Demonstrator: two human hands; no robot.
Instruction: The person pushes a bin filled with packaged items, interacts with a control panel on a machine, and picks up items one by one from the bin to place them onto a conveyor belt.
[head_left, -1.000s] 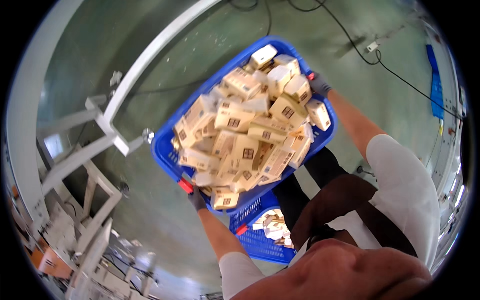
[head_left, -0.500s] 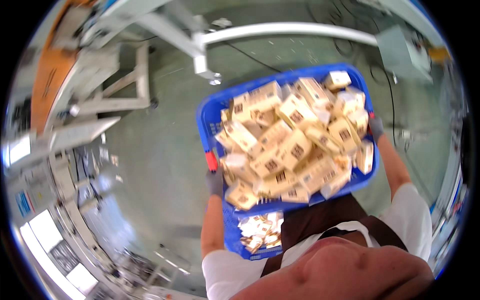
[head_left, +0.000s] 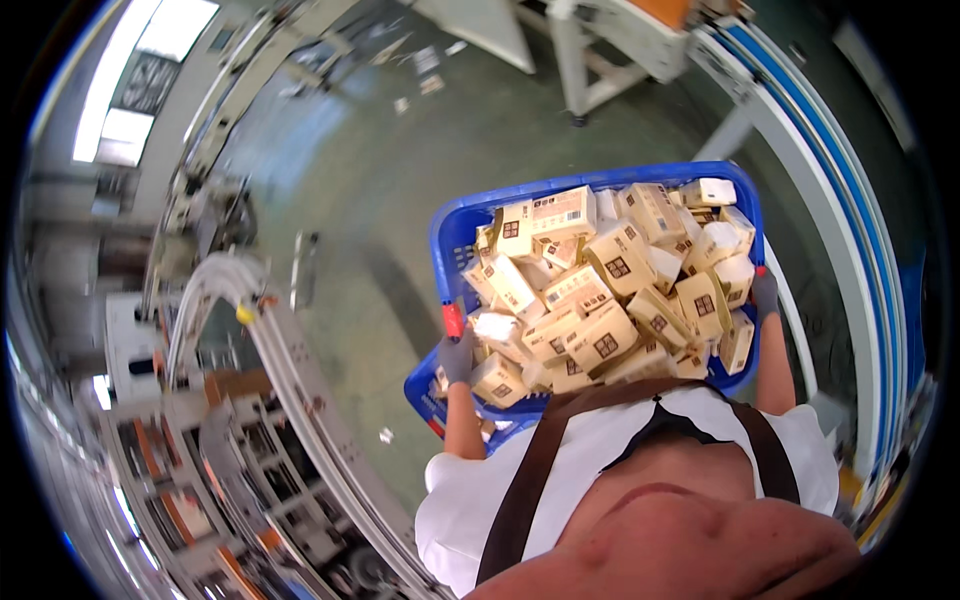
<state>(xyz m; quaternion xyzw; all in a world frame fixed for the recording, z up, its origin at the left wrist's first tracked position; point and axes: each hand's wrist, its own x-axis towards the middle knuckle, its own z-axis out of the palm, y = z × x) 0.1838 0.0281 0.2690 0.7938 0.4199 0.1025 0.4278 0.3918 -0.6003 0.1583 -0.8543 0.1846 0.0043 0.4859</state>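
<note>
A person in a white top and brown apron (head_left: 528,475) holds a heaped blue plastic basket (head_left: 598,180) before the torso, above a green floor (head_left: 370,220).

Cream rectangular packs (head_left: 605,342) with brown square prints fill it in a jumble, some showing white ends. The grey-gloved left hand (head_left: 456,360) grips the red left handle (head_left: 453,321); the gloved right hand (head_left: 766,297) grasps the opposite end, its fingers mostly hidden. The apron covers part of the near rim. Underneath, a second blue basket (head_left: 418,392) is largely concealed, its pale contents hard to make out.
</note>
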